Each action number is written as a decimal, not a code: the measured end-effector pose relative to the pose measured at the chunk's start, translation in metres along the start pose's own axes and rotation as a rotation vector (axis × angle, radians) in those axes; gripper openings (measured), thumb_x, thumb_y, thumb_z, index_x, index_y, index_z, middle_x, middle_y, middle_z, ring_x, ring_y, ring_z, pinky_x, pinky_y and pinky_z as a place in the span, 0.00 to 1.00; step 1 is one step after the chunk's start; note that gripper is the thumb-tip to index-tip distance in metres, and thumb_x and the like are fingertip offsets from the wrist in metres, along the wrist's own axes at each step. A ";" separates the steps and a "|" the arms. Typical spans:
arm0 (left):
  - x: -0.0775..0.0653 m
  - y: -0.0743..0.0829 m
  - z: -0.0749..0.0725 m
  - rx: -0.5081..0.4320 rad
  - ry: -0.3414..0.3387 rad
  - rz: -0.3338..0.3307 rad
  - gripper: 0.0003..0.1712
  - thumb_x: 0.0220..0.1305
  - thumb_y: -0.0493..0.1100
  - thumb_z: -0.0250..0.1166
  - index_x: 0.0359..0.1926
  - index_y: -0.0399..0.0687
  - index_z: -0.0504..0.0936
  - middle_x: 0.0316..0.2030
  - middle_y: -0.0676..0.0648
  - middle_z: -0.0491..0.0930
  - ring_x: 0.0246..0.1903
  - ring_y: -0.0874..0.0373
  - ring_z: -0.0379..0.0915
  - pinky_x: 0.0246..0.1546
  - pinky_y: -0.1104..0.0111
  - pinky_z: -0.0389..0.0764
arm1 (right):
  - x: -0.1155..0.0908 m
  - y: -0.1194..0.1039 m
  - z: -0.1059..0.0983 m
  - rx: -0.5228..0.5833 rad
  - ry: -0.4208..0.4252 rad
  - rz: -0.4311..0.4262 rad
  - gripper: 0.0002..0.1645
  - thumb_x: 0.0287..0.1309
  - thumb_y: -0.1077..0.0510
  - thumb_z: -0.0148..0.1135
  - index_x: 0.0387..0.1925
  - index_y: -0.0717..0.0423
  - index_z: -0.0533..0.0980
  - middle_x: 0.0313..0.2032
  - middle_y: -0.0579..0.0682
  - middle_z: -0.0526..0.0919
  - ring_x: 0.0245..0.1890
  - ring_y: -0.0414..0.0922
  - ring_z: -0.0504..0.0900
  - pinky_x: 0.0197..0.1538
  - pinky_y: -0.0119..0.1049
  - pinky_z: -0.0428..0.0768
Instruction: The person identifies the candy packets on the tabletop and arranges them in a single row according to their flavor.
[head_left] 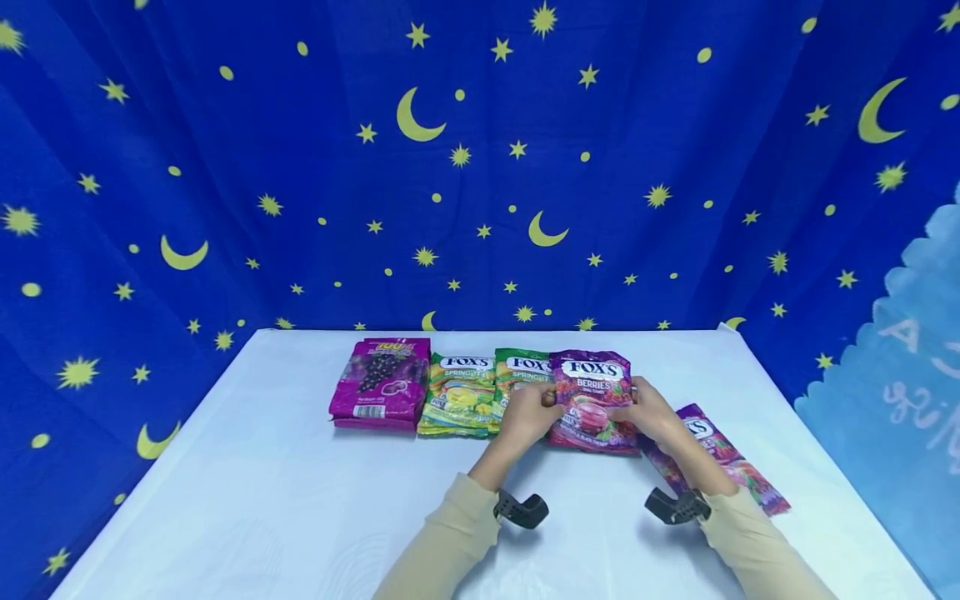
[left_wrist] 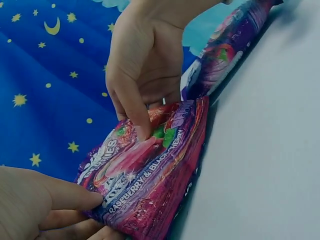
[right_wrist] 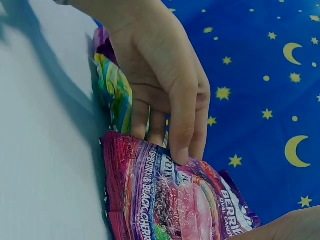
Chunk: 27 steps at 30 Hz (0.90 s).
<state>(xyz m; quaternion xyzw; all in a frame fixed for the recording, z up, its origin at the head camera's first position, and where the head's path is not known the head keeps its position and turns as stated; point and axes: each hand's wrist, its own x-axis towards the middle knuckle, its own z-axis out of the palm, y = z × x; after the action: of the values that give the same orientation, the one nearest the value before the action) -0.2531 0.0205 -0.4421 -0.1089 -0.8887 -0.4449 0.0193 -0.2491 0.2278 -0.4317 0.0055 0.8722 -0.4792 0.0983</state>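
Both hands hold a purple-red Fox's Berries candy bag [head_left: 591,387] by its two sides, close over the white table. The left hand [head_left: 531,414] pinches its left edge, thumb on the front and fingers behind. On the opposite edge the right hand [head_left: 651,410] grips in the same way, its thumb pressing the printed front in the left wrist view. Partly behind the left hand lies a green Fox's Spring Tea bag [head_left: 517,367]. Under the right forearm is another berry candy bag [head_left: 720,450], lying askew and partly covered.
A yellow-green Fox's Spring Tea bag [head_left: 459,400] lies left of the hands, beside a magenta bag with a grape picture [head_left: 382,379]. All rest on the white table [head_left: 247,500]. A blue star-and-moon curtain [head_left: 480,183] hangs behind, and a light blue cloth [head_left: 892,392] at right.
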 end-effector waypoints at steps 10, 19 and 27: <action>0.007 0.013 0.017 0.063 0.012 -0.023 0.18 0.55 0.35 0.70 0.48 0.36 0.84 0.16 0.50 0.76 0.14 0.65 0.65 0.13 0.77 0.64 | 0.000 0.009 -0.010 -0.030 0.026 -0.004 0.45 0.54 0.66 0.62 0.64 0.81 0.48 0.58 0.79 0.62 0.59 0.70 0.63 0.64 0.62 0.58; 0.012 0.017 0.026 0.046 -0.018 -0.044 0.20 0.56 0.32 0.68 0.51 0.32 0.82 0.12 0.51 0.67 0.12 0.64 0.57 0.11 0.76 0.58 | 0.007 0.015 -0.017 -0.070 0.036 0.037 0.46 0.55 0.66 0.60 0.65 0.82 0.46 0.60 0.81 0.58 0.62 0.72 0.58 0.66 0.63 0.55; 0.009 0.017 0.028 0.082 -0.007 -0.022 0.18 0.53 0.31 0.68 0.48 0.33 0.83 0.18 0.51 0.74 0.16 0.63 0.63 0.14 0.75 0.63 | 0.011 0.016 -0.018 -0.130 0.060 0.069 0.46 0.56 0.63 0.62 0.66 0.81 0.49 0.61 0.79 0.60 0.62 0.71 0.60 0.65 0.63 0.57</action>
<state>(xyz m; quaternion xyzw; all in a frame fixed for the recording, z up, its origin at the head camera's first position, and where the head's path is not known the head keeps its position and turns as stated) -0.2567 0.0542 -0.4447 -0.0998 -0.9074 -0.4079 0.0160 -0.2616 0.2509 -0.4378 0.0437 0.9033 -0.4174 0.0887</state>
